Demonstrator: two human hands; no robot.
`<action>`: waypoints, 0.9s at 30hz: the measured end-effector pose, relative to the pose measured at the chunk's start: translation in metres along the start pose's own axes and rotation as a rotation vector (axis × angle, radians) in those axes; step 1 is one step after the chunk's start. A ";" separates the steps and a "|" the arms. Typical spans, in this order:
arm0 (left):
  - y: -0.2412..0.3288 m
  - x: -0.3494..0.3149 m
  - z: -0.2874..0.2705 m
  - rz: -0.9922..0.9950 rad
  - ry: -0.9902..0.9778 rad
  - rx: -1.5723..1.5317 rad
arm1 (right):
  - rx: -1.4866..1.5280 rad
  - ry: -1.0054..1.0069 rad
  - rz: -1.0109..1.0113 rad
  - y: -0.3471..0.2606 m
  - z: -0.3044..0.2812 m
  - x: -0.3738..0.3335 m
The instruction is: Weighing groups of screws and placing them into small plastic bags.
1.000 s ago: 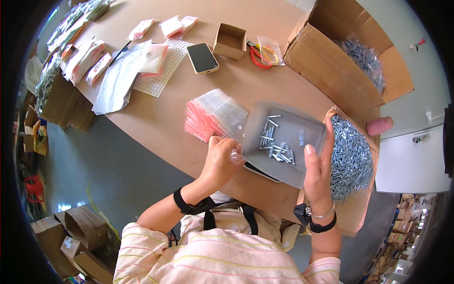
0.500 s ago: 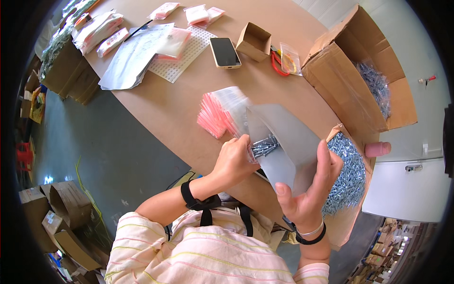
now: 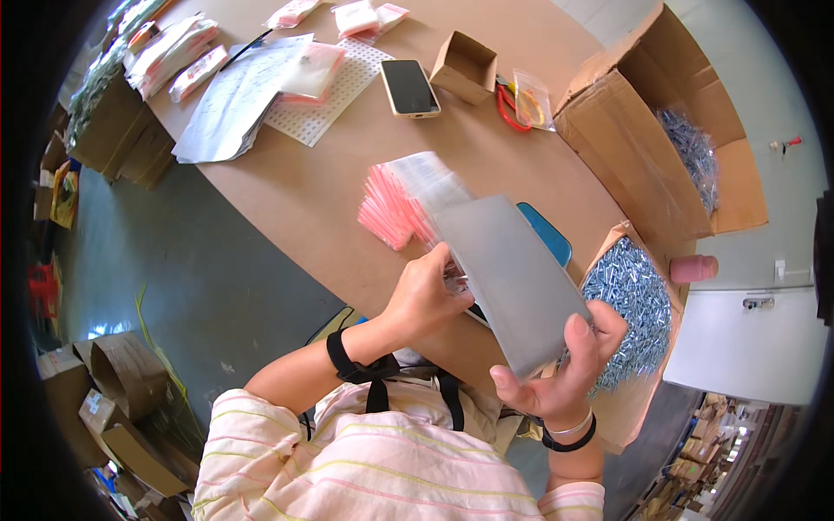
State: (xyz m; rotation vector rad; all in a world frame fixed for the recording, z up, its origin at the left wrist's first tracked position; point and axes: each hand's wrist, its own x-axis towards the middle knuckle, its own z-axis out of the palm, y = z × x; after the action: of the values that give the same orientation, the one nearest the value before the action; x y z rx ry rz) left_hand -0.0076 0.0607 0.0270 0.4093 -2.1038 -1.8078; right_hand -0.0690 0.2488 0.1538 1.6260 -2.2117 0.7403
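Note:
My right hand (image 3: 569, 369) grips the near end of a grey scoop-like tray (image 3: 517, 278), which is steeply tipped toward my left with its smooth outer side facing up. My left hand (image 3: 426, 291) pinches a small clear plastic bag (image 3: 454, 280) at the tray's left edge. The tray hides most of the bag and whatever is inside the tray. Just beyond my left hand lies a fanned stack of clear bags with pink-red edges (image 3: 387, 213). To the right of my right hand, an open carton holds a heap of bluish metal screws (image 3: 630, 304).
A blue flat object (image 3: 546, 234) shows behind the tray. Farther back lie a phone (image 3: 410, 89), a small open cardboard box (image 3: 465, 68), red-handled scissors (image 3: 511, 108) and papers (image 3: 239, 100). A large carton (image 3: 621, 143) with bagged screws stands at the right.
The grey tray has been turned over further toward the left, so the screws seen inside it are now hidden. The blue object behind it has come into sight. Both hands keep their hold.

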 end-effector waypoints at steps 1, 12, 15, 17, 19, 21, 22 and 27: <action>-0.004 -0.001 0.001 -0.014 0.003 -0.018 | 0.011 0.022 -0.016 0.003 0.002 -0.002; -0.024 -0.006 -0.013 -0.051 -0.004 -0.049 | -0.122 0.868 0.979 0.056 -0.059 -0.118; -0.009 -0.014 -0.015 -0.063 -0.038 -0.217 | -0.348 1.072 1.177 0.066 -0.096 -0.212; -0.013 -0.017 -0.020 -0.081 -0.063 -0.286 | -0.678 0.934 1.280 0.058 -0.104 -0.255; -0.024 -0.018 -0.025 -0.113 -0.148 -0.222 | -1.137 0.635 1.307 0.051 -0.094 -0.305; -0.033 -0.019 -0.023 -0.090 -0.134 -0.181 | -1.064 0.601 1.351 0.052 -0.070 -0.309; -0.033 -0.020 -0.021 -0.063 -0.108 -0.127 | -0.970 0.569 1.391 0.052 -0.058 -0.304; -0.042 -0.021 -0.029 -0.015 -0.122 -0.016 | -0.753 0.711 1.415 0.099 -0.046 -0.264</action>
State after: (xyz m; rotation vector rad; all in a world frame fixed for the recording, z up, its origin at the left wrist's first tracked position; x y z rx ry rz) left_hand 0.0233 0.0375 -0.0124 0.3188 -2.1710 -1.9014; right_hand -0.0826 0.5069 0.0316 -0.6310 -2.2702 0.4614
